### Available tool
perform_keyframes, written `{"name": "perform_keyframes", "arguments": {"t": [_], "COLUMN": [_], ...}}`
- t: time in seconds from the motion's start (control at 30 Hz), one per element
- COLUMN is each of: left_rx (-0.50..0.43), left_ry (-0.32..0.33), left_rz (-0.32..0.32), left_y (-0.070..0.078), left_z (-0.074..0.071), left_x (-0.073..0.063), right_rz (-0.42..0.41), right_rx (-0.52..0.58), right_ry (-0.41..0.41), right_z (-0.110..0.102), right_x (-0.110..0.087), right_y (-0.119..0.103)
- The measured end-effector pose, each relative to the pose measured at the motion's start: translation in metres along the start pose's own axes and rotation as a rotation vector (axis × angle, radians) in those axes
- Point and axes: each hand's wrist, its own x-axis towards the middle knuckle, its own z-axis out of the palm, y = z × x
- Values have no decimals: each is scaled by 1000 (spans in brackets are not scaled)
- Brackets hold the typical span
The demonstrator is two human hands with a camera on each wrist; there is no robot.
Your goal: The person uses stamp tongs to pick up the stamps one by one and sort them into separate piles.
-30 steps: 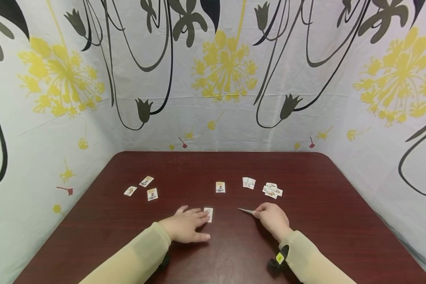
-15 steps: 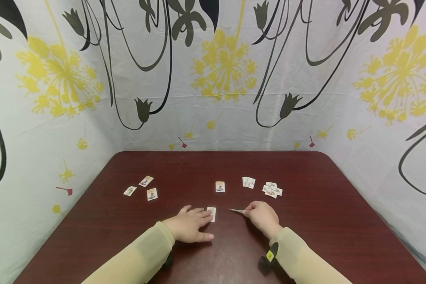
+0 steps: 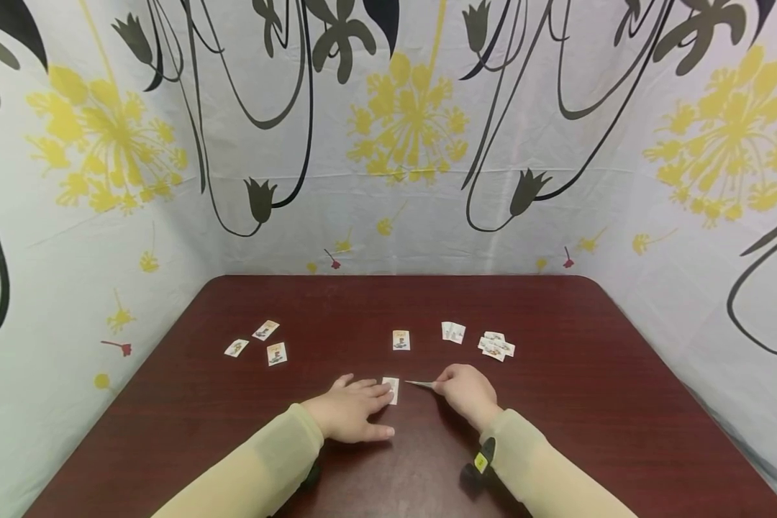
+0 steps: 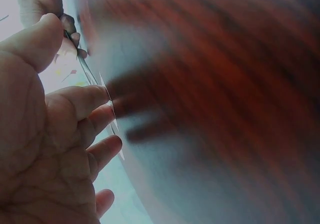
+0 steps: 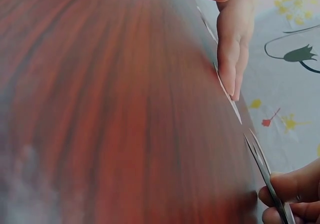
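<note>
My left hand (image 3: 352,410) lies low over the table with its fingers stretched out. Its fingertips rest on a small white card (image 3: 395,385), whose left part they cover. To the right of that card, my right hand (image 3: 467,394) pinches a pair of metal tweezers (image 3: 419,384). The tips of the tweezers point left and sit just short of the card's right edge. In the right wrist view, the arms of the tweezers (image 5: 264,173) stand slightly apart with nothing between them. The left wrist view shows the palm of the left hand (image 4: 45,134) and its fingertips at the card.
Behind the hands lies a single card (image 3: 401,340) with a printed picture. Farther right are a small overlapping group of cards (image 3: 453,332) and a larger pile (image 3: 496,347). Three cards lie apart at left, one of them here (image 3: 276,354). Patterned cloth (image 3: 395,216) surrounds the dark red table (image 3: 337,302).
The right hand has moved left with the tweezers, bringing their tips close to the card. The left hand and the card beneath its fingers have slid slightly right.
</note>
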Motion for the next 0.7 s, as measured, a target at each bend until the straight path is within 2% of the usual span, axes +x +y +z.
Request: {"name": "perform_keyframes", "arguments": {"t": [0.7], "left_rx": [-4], "left_ry": [-4], "left_rz": [1], "left_y": [4], "left_z": [0], "left_x": [2], "right_rz": [6], "right_rx": [-14], "right_ry": [-13], "right_z": [1], "right_x": [4], "right_y": [-7]}}
